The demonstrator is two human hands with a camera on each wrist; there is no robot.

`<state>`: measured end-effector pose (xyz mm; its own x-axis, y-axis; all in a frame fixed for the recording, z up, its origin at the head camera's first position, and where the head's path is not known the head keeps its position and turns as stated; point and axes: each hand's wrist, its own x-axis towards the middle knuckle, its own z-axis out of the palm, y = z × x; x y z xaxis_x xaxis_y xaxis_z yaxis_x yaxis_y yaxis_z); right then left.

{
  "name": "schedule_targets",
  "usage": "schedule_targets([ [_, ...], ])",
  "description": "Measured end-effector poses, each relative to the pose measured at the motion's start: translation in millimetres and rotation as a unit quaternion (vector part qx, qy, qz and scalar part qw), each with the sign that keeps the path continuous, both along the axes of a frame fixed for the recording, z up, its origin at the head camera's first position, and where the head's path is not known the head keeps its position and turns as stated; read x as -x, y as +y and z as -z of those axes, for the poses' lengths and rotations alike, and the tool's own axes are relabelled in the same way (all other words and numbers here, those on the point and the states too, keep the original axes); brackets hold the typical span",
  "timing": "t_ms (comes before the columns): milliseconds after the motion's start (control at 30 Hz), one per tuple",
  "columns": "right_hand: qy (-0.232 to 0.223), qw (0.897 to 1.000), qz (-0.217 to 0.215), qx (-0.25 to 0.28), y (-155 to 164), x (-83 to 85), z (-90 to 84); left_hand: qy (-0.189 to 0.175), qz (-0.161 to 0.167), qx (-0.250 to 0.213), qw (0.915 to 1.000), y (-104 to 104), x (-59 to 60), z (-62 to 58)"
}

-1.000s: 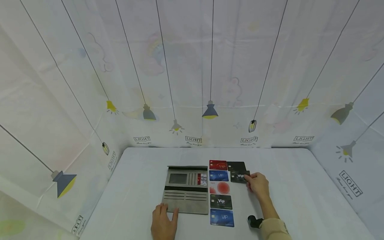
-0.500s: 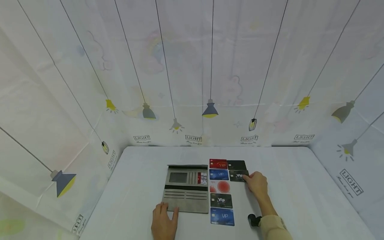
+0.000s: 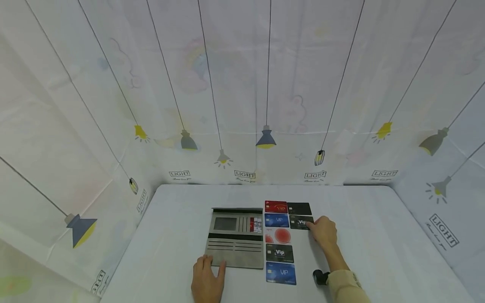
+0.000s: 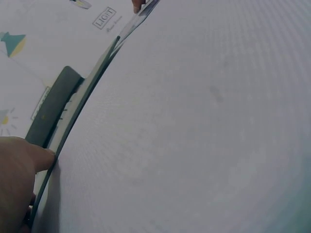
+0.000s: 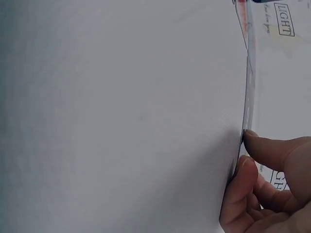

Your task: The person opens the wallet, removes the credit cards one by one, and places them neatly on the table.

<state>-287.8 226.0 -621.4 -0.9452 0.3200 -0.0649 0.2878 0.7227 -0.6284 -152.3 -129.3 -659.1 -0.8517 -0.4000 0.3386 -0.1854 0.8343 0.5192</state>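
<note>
A grey wallet (image 3: 235,259) lies unfolded on the white table, with card slots, a dark clear window and a red-and-white card (image 3: 255,225) in one slot. My left hand (image 3: 207,280) rests at its lower left corner, fingers extended; in the left wrist view the thumb (image 4: 43,158) touches its edge. Right of the wallet, my right hand (image 3: 325,232) pinches the right end of a black Vip card (image 3: 298,222) lying flat. In the right wrist view, thumb and forefinger (image 5: 245,170) meet at the card's edge.
A column of cards runs beside the wallet: a red VIP card (image 3: 275,206), a blue one (image 3: 276,220), a white one with red circles (image 3: 278,235), a black Vip card (image 3: 279,253) and another blue one (image 3: 281,273). A plain black card (image 3: 299,208) lies behind the pinched card.
The black Vip card in my right hand has slid slightly left, up beside the blue card and under the plain black one. My left hand has stayed at the wallet.
</note>
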Motion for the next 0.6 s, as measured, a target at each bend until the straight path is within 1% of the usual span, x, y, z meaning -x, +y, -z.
schedule_targets([
  [133, 0.002, 1.000, 0.004, -0.001, 0, 0.9, 1.2, -0.002, -0.003, 0.002, 1.0000, 0, -0.3, 1.8],
  [233, 0.012, 1.000, 0.006, 0.001, -3, 1.0, -1.1, -0.003, -0.004, 0.003, 1.0000, 0, -0.5, 2.7],
  [433, 0.058, 0.998, -0.004, 0.007, -19, 3.2, -12.4, -0.003, -0.007, 0.000, 1.0000, 0, 1.1, 2.6],
  [600, 0.072, 0.997, -0.025, 0.032, -38, 6.1, -20.0, 0.000, -0.007, 0.007, 0.9999, 0, 1.9, 2.2],
])
